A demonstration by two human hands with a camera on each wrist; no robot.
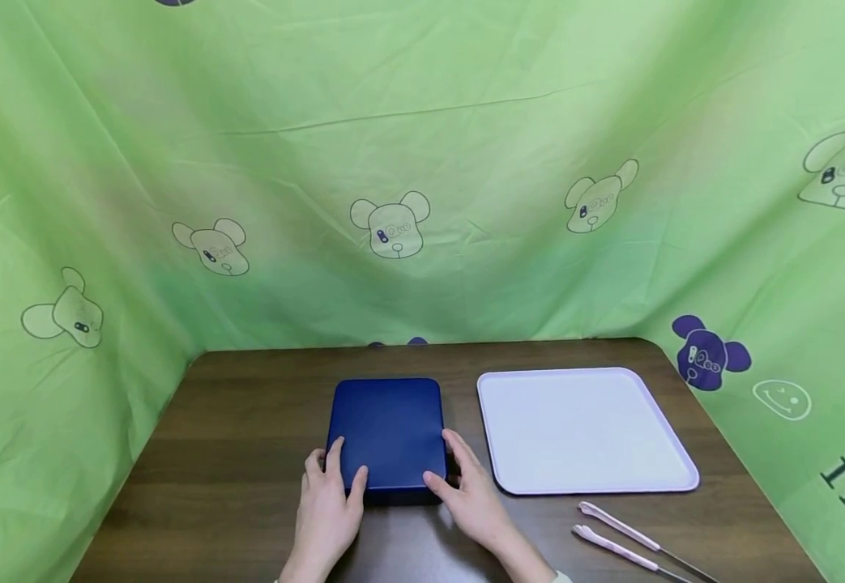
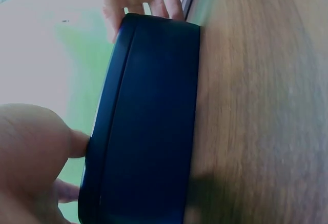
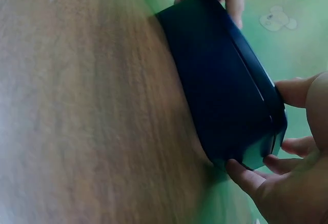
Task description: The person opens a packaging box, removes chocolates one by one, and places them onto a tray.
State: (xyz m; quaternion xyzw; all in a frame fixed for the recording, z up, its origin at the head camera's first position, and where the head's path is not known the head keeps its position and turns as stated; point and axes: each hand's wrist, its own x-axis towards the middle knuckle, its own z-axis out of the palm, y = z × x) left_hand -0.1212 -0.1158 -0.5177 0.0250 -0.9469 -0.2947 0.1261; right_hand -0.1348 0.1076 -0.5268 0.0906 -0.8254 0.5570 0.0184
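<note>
A dark blue lidded box sits on the wooden table between my two hands. My left hand grips its near left corner, thumb on the top edge and fingers along the left side. At the opposite near corner my right hand holds it, thumb on the lid's edge and fingers down the right side. A seam between lid and body runs along the front of the box in the left wrist view. In the right wrist view, fingertips of the right hand touch the box's side. The box's inside is hidden.
A white rectangular tray lies right of the box. Nearer the front right are two slim pale pink handles with metal shafts that run out of view. Green printed cloth hangs behind and beside the wooden table.
</note>
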